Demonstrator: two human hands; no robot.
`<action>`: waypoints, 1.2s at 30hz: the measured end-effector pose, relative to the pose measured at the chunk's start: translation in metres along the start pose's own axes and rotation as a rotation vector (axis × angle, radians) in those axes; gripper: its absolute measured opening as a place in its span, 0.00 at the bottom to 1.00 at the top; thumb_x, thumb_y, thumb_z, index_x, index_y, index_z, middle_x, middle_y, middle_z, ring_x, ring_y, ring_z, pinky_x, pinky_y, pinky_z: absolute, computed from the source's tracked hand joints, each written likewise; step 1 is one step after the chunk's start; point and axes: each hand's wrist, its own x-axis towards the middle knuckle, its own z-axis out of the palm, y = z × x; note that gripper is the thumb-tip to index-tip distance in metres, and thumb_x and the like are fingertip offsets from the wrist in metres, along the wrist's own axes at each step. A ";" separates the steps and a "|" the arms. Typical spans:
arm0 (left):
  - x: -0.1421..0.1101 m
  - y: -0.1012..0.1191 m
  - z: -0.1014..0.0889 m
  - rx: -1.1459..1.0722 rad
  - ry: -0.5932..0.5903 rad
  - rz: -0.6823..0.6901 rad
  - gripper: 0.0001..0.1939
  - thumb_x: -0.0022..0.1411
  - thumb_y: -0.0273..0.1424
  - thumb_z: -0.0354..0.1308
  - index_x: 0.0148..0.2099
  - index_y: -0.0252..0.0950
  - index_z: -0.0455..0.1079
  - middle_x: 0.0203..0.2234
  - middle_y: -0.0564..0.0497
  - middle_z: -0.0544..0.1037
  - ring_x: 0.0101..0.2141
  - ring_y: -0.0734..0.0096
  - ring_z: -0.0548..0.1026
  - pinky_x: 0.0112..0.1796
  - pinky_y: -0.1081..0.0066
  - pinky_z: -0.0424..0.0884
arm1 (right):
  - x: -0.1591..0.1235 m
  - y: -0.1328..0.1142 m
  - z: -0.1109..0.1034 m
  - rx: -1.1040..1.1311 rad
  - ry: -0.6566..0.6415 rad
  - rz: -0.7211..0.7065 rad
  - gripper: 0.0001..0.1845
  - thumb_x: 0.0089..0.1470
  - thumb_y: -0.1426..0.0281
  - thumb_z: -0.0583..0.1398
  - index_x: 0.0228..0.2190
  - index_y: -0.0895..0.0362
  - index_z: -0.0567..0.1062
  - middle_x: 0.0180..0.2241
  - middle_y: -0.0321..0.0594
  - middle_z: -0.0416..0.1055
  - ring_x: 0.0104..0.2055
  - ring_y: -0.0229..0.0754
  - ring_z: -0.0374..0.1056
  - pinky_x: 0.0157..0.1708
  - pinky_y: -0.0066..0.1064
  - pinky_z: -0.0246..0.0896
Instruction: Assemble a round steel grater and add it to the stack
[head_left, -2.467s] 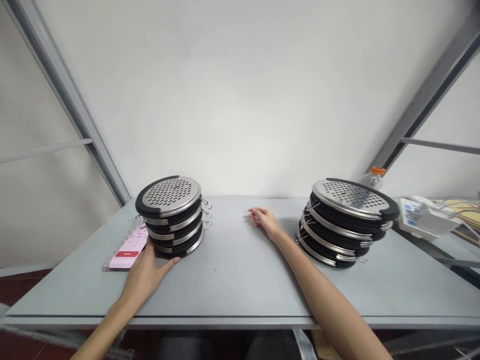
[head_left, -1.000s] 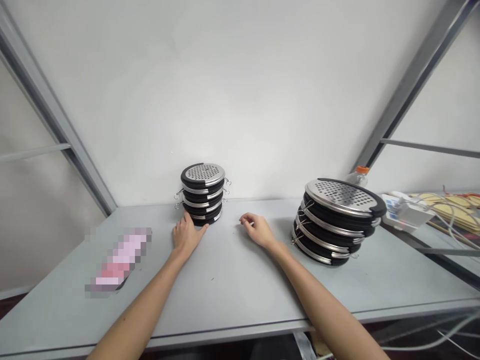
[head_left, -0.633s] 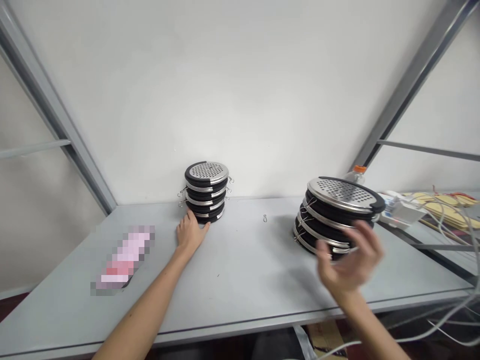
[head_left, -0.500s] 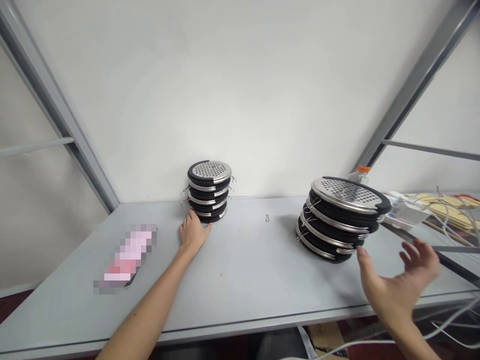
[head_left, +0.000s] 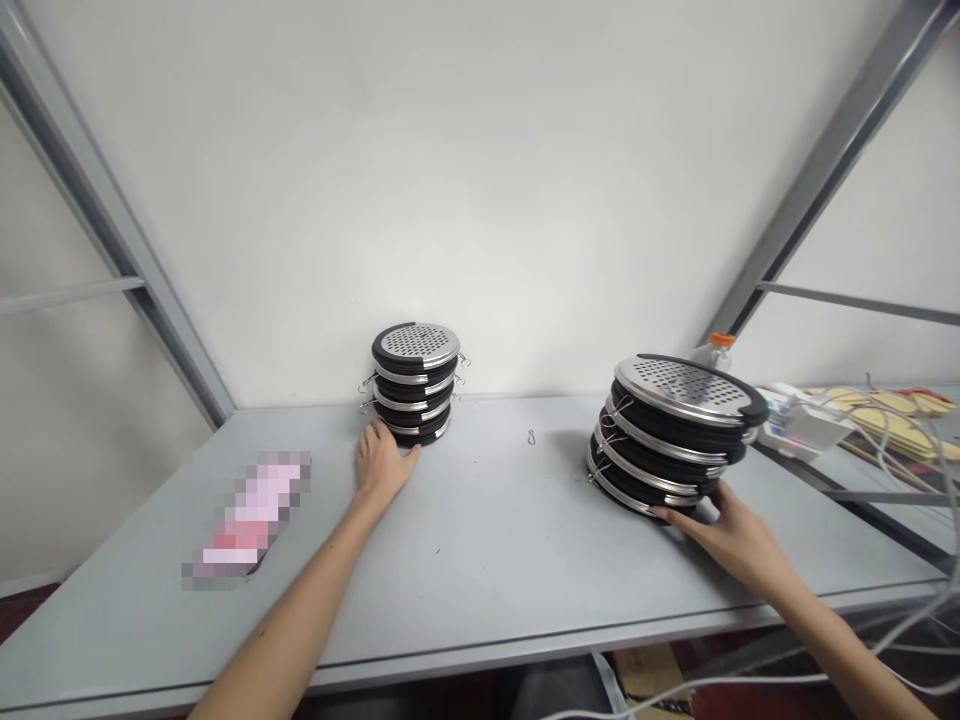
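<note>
Two stacks of round discs with perforated silver tops, black and silver rims and small wire clasps at their sides are on the grey table. My left hand [head_left: 382, 463] is curled round the near lower side of the smaller-looking left stack [head_left: 415, 380], by the wall. My right hand [head_left: 739, 540] grips the lower right edge of the right stack [head_left: 664, 440], thumb in front and fingers partly hidden behind the bottom disc. That stack leans a little. Between the stacks lies a loose wire clasp [head_left: 531, 437].
A blurred-out pink flat object [head_left: 255, 510] lies at the left of the table [head_left: 480, 580]. Behind the right stack stands a bottle with an orange cap [head_left: 721, 340]. White boxes [head_left: 806, 428], cables and yellow pieces [head_left: 881, 418] are at the right. Metal posts [head_left: 810, 200] flank the table.
My right hand has moved left from the open air beside the right stack and closed on its lower edge. My left hand stays at the left stack.
</note>
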 end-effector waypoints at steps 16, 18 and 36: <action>0.003 -0.003 0.005 -0.045 -0.068 0.024 0.39 0.57 0.41 0.55 0.61 0.20 0.50 0.52 0.30 0.67 0.55 0.42 0.61 0.50 0.54 0.60 | 0.032 -0.051 0.040 0.116 -0.104 -0.162 0.39 0.40 0.51 0.63 0.50 0.57 0.64 0.46 0.51 0.72 0.45 0.55 0.69 0.41 0.40 0.65; 0.004 -0.004 0.005 -0.051 -0.073 0.026 0.38 0.57 0.41 0.55 0.61 0.21 0.50 0.52 0.30 0.66 0.55 0.42 0.60 0.50 0.54 0.60 | 0.037 -0.059 0.047 0.147 -0.123 -0.182 0.39 0.41 0.51 0.63 0.51 0.57 0.63 0.46 0.50 0.72 0.45 0.54 0.69 0.42 0.41 0.65; 0.002 -0.005 0.009 -0.037 -0.051 0.051 0.39 0.57 0.40 0.55 0.61 0.17 0.49 0.49 0.30 0.68 0.53 0.45 0.62 0.50 0.57 0.62 | 0.094 -0.085 0.095 0.437 -0.334 -0.387 0.39 0.42 0.56 0.66 0.54 0.55 0.62 0.54 0.48 0.65 0.55 0.54 0.62 0.53 0.47 0.60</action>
